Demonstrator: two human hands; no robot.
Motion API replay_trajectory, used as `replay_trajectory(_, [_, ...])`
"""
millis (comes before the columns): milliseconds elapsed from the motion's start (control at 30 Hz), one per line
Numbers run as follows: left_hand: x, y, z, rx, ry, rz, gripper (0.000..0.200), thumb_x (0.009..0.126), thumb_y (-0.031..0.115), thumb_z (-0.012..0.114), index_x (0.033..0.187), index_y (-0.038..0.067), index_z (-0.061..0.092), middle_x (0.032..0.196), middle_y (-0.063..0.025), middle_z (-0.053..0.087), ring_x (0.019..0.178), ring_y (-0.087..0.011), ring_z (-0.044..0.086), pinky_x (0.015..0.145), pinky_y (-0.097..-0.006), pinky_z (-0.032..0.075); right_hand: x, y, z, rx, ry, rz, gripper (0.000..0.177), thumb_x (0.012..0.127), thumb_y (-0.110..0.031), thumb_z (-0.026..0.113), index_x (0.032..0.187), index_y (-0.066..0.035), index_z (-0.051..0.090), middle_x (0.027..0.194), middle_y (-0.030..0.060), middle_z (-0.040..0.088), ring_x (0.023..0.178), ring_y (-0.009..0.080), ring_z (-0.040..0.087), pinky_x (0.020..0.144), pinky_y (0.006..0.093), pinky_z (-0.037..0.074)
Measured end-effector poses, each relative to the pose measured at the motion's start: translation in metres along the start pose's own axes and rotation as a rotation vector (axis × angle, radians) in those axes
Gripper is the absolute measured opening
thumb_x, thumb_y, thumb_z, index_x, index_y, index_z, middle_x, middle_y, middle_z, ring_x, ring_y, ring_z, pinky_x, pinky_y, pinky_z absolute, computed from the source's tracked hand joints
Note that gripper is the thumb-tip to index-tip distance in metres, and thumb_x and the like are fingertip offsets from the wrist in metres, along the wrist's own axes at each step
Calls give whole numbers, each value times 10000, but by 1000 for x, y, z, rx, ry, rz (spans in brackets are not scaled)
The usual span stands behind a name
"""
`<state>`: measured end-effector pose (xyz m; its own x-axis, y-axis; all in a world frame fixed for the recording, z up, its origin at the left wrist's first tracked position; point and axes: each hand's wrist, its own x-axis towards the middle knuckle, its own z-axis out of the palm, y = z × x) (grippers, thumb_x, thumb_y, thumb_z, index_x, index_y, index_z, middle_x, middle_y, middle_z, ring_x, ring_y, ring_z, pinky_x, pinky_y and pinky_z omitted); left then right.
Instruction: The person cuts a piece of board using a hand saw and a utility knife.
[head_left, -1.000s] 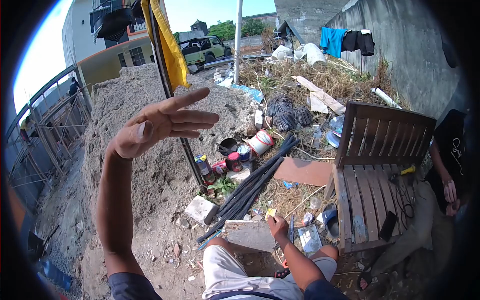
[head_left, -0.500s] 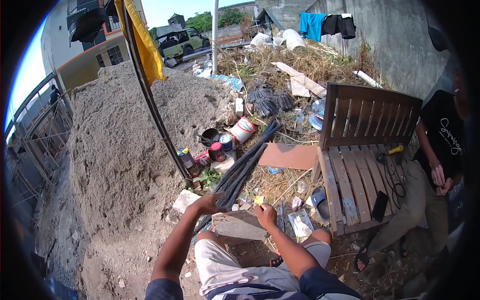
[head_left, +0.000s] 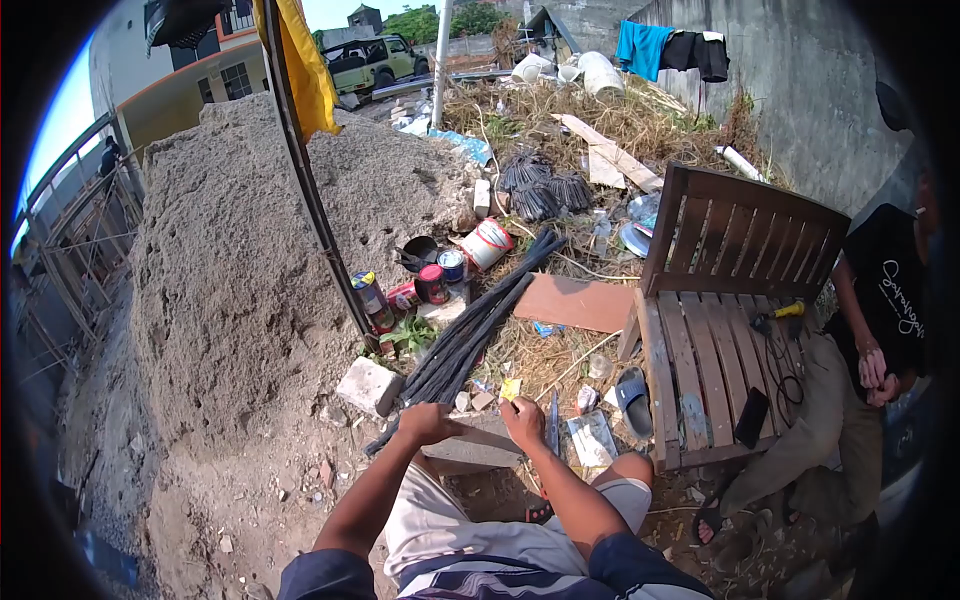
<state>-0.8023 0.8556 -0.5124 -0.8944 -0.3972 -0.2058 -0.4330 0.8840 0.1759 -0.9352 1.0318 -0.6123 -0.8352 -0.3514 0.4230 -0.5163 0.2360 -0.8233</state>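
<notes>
My left hand has its fingers curled at the left end of a grey, board-like block between my knees. At the block's upper right end is my right hand, its fingers closed and the knuckles facing up. The hands hide both ends of the block and what lies under the fingers. Just beyond my left hand, a bundle of long black strips runs away along the ground. A yellow scrap lies beyond my right hand.
A pale brick, paint cans and a sand heap are on the left. On the right stand a wooden bench with a phone and a yellow-handled tool, and a seated person. A slipper lies beside the bench.
My left hand has come down and right onto the block's left end, its fingers now curled. My right hand stays at the other end. The view has shifted slightly.
</notes>
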Motion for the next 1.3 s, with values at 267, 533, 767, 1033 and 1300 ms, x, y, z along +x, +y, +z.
replay_trajectory(267, [20, 39, 4, 101, 98, 255, 694, 693, 598, 775, 1244, 203, 625, 1014, -130, 724, 934, -319, 702, 812, -474, 537, 10, -4, 9, -72, -97, 100, 449, 898, -399, 639, 745, 20, 586, 732, 254, 586, 710, 454, 580, 633, 477, 436])
replay_trajectory(533, [33, 37, 26, 9, 100, 110, 437, 747, 576, 736, 980, 206, 737, 849, -149, 717, 817, -339, 706, 714, -460, 562, -57, 130, 18, 102, 460, 951, 487, 917, -444, 657, 1007, 34, 641, 955, 205, 685, 868, 304, 651, 729, 403, 493])
replay_trajectory(767, [36, 27, 11, -37, 33, 99, 526, 751, 659, 704, 1055, 232, 745, 904, -130, 733, 866, -349, 702, 760, -462, 554, -257, 127, -55, -349, 170, 1307, 485, 887, -414, 663, 1032, 49, 689, 1065, 208, 713, 977, 303, 695, 764, 400, 527])
replay_trajectory(1033, [33, 32, 6, -8, 5, 103, 610, 777, 761, 608, 1062, 239, 745, 859, -133, 725, 835, -325, 711, 744, -450, 558, -270, 120, -43, -383, 36, 1339, 472, 897, -393, 658, 1085, 40, 674, 1102, 218, 698, 1014, 325, 680, 813, 412, 519])
replay_trajectory(1300, [32, 35, 12, -4, 60, 113, 564, 792, 720, 626, 1068, 243, 745, 839, -134, 726, 797, -333, 711, 727, -449, 560, -229, 122, -26, -393, -25, 1303, 464, 907, -371, 654, 1139, 31, 659, 1138, 229, 683, 1050, 348, 664, 861, 424, 512])
